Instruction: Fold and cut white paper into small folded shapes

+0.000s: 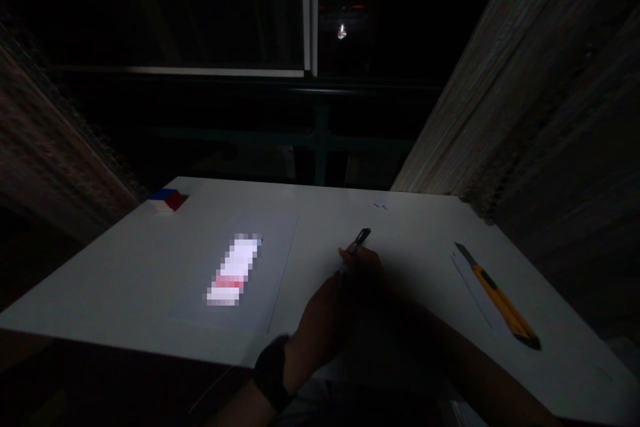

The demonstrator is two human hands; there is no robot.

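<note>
My right hand [367,263] is closed around a slim, dark pen [363,236], whose black end with a clip points up and away from me. Close against it, my left hand [325,313] has its fingers curled in at the near end of the grip. What the left fingers hold is hidden in the dim light. A dark watch [273,373] is on the left wrist. Both hands are just over the white table, between a sheet of paper and a yellow cutter.
On the white table [115,293], a lit, blurred phone [233,270] lies on a paper sheet [280,267]. A yellow utility knife [497,297] rests at right beside a thin white strip [473,290]. A blue, red and white block [167,200] and small scraps [381,205] sit farther back. Curtains [450,93] hang behind.
</note>
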